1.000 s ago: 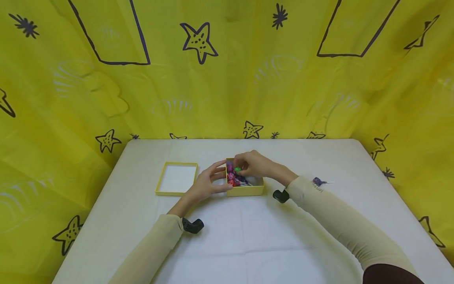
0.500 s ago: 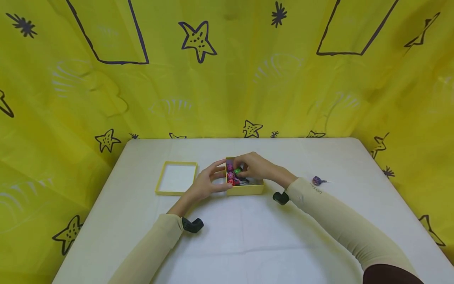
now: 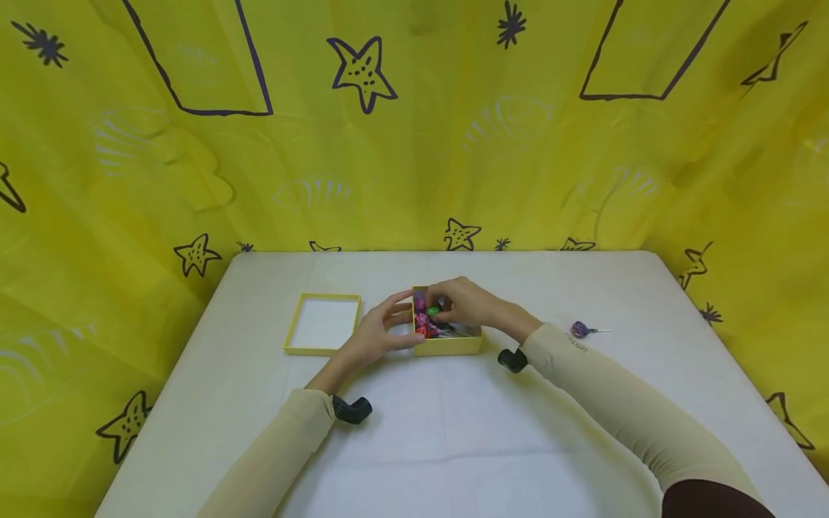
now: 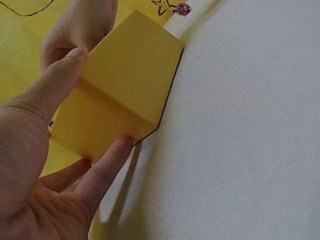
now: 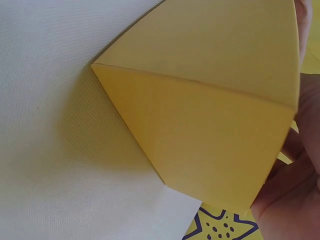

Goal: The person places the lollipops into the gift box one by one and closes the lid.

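Looks like the packing step: the left hand (image 3: 374, 337) steadies the yellow box (image 3: 448, 347) with thumb and straight fingers pressed on its near-left corner, while the right hand (image 3: 461, 301) reaches into it, fingers curled among the wrapped lollipops (image 3: 425, 321) and seemingly pinching the green one (image 3: 434, 311) (hard to be sure). One stray lollipop (image 3: 581, 330) lies on the desk (image 3: 453, 432) well right of the right hand, and the lid (image 3: 322, 324) sits just beyond the left, so I'd guess next up is fetching that.
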Available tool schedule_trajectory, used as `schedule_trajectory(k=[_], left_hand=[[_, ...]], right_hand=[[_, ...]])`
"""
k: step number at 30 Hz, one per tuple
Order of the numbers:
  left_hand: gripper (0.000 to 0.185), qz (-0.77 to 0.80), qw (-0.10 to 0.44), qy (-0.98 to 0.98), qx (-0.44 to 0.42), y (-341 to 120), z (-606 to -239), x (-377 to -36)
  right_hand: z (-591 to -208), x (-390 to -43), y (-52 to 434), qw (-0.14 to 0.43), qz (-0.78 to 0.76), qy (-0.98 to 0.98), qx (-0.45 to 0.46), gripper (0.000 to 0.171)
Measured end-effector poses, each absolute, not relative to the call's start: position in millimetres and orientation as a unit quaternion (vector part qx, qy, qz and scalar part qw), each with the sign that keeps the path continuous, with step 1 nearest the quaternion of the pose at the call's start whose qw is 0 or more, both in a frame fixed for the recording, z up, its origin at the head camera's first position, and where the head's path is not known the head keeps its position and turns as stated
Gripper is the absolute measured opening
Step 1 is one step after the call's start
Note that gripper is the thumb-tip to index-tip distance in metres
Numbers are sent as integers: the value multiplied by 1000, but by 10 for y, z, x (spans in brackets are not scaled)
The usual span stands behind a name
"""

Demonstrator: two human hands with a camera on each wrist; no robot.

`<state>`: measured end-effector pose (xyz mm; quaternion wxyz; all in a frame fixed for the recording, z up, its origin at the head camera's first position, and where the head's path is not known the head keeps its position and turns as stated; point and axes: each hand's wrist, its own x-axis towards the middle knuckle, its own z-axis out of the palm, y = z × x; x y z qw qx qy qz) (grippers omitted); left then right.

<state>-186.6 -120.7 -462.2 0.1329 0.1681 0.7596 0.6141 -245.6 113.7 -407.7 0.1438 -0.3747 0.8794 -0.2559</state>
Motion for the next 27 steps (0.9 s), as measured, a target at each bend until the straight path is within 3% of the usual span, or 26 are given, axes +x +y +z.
schedule_trajectory(k=[15, 27], left_hand=[[87, 611, 137, 763, 164, -1205, -4629, -1873], [88, 609, 140, 764, 159, -1200, -4623, -1872]], right_hand=[[-4033, -2443, 1177, 146, -259, 872, -389, 32], [-3897, -2366, 1362, 104, -250, 871, -410, 44]])
